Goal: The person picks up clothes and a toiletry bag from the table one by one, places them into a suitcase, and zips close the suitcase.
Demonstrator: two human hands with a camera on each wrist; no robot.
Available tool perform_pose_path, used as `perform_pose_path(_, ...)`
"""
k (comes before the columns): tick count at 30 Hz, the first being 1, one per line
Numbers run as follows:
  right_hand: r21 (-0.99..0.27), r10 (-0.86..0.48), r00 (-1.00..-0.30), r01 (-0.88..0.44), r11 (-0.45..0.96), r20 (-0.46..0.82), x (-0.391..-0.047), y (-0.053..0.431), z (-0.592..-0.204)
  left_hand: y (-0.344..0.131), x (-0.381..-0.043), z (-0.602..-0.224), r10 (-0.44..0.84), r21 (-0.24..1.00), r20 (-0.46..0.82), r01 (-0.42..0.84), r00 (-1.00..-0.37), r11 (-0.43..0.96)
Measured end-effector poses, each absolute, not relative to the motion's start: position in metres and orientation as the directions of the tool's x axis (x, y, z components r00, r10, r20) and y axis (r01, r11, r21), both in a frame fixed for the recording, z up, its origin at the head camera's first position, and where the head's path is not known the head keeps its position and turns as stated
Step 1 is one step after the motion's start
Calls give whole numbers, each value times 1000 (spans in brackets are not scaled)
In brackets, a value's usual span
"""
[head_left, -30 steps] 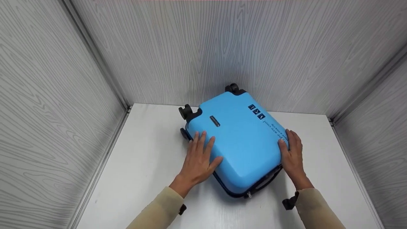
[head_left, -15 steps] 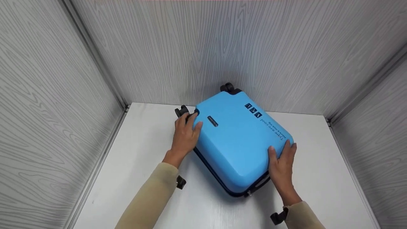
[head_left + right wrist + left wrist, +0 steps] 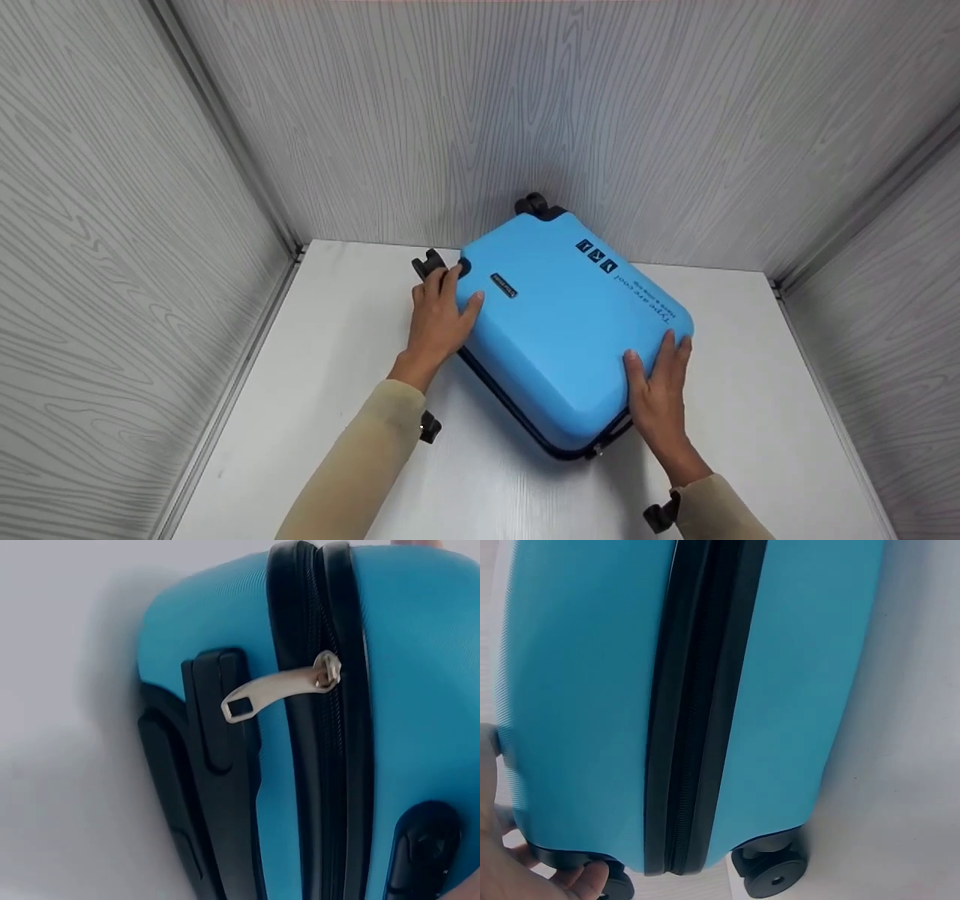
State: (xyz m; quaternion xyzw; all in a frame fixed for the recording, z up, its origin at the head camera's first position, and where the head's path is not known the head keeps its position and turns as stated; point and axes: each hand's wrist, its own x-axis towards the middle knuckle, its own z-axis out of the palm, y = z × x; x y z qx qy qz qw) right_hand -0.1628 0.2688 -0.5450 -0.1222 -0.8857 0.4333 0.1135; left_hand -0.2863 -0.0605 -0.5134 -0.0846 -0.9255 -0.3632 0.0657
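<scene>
A light blue hard-shell suitcase lies slantwise on the white surface, its printed face upward and its wheeled end toward the back wall. My left hand grips the left rear corner; in the left wrist view, its fingers curl at a black wheel mount. At the near right corner, my right hand holds the suitcase with thumb and fingers spread over the edge. The right wrist view shows the metal zipper pull and black handle; most of the right hand is outside that view.
Black wheels stick out from the rear end, close to the grey wood-grain back wall. Side walls enclose the white surface to the left and right.
My left hand has moved from lying flat on the side to the rear wheel corner. My right hand has slid toward the near end, and the suitcase has shifted slightly left.
</scene>
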Motion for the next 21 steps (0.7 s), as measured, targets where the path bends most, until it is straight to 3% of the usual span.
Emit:
perform_pose_path(9,-779,220,-972,72,623,86,-196,322,-548,-51,-257,-505,118,633,144,183,-983,752)
perform_pose_path(13,-779,252,-965,108,618,67,-204,336,-540,-51,-242,-501,159,597,110,193,-981,779)
perform_pose_path(21,-807,324,-946,175,564,21,-182,318,-528,-69,-243,-477,327,354,149,359,-933,863)
